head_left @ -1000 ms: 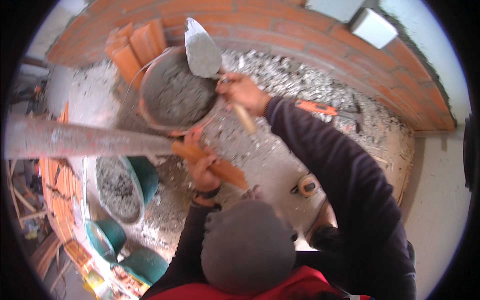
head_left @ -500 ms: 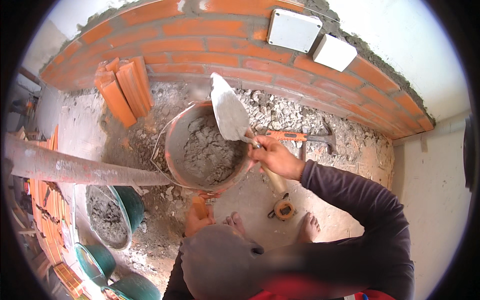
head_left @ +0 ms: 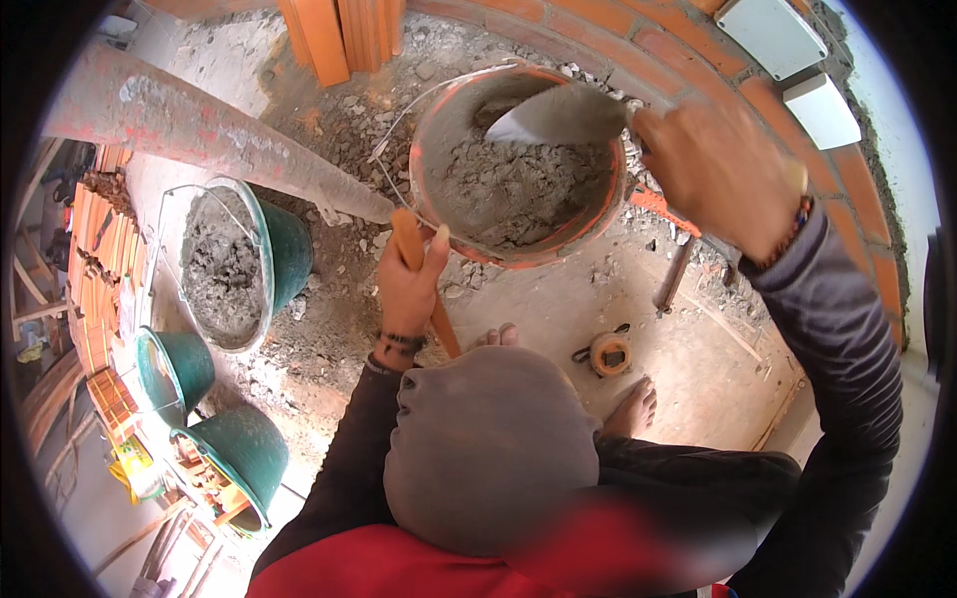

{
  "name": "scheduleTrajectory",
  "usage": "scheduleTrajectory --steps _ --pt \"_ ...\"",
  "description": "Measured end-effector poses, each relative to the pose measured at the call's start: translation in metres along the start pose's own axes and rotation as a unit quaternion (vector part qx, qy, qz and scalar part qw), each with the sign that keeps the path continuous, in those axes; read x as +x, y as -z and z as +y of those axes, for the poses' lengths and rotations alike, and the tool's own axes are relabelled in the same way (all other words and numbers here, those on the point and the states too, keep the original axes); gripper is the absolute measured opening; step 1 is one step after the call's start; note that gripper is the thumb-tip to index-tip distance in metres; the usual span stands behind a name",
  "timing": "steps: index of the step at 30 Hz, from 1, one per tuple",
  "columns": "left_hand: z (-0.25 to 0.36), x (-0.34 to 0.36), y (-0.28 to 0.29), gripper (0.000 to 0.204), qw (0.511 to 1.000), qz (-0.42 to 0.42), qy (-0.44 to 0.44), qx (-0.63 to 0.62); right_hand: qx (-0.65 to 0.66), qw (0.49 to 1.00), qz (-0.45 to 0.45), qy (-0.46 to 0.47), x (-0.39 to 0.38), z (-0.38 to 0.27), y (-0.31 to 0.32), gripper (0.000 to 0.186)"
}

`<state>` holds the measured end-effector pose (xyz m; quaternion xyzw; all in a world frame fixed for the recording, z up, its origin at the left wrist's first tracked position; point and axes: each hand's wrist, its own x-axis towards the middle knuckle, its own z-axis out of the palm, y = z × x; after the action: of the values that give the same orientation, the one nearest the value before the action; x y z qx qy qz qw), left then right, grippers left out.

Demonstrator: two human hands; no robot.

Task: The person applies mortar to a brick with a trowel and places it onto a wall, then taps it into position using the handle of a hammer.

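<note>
My left hand [head_left: 411,289] is closed around a thin orange brick strip [head_left: 407,239], held upright just in front of the mortar bucket. Slightly blurred, my right hand [head_left: 716,174] grips a trowel over the bucket's far right rim. The trowel's grey blade [head_left: 558,116] points left above the mortar, and its handle is hidden by my hand. Wet grey mortar [head_left: 528,194] lies inside the orange-rimmed bucket [head_left: 498,257], whose wire handle hangs over its left side.
A slanted post [head_left: 219,135] reaches down to the bucket's left. Green buckets [head_left: 289,249] stand at left, one with mortar. A tape measure [head_left: 610,354] lies near my feet. An orange-handled tool [head_left: 660,207], brick strips [head_left: 367,35] and the brick wall [head_left: 678,50] are beyond.
The trowel blade has swung from pointing away to pointing left over the mortar, with my right hand turning over it. My left hand shows more of the brick strip. The whole view has shifted.
</note>
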<state>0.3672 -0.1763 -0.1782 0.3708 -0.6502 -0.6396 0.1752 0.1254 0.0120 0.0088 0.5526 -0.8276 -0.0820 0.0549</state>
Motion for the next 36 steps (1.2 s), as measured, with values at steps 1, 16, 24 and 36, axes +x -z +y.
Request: scheduleTrajectory --steps 1,16,24,36 --pt "0.001 0.009 -0.003 0.041 1.0 -0.007 0.009 -0.009 -0.048 0.998 0.029 0.006 0.009 0.001 0.001 0.015" --pt "0.027 0.03 -0.024 0.032 0.989 -0.09 -0.089 -0.075 -0.002 0.992 -0.129 -0.013 -0.019 0.0 0.011 0.015" --pt "0.026 0.042 -0.039 0.037 0.982 -0.128 -0.138 -0.03 0.144 0.936 -0.313 -0.072 -0.031 0.017 -0.04 0.028" --pt "0.036 0.032 -0.048 0.041 0.968 -0.173 -0.177 -0.045 0.178 0.944 -0.277 -0.035 -0.038 0.024 -0.043 0.025"
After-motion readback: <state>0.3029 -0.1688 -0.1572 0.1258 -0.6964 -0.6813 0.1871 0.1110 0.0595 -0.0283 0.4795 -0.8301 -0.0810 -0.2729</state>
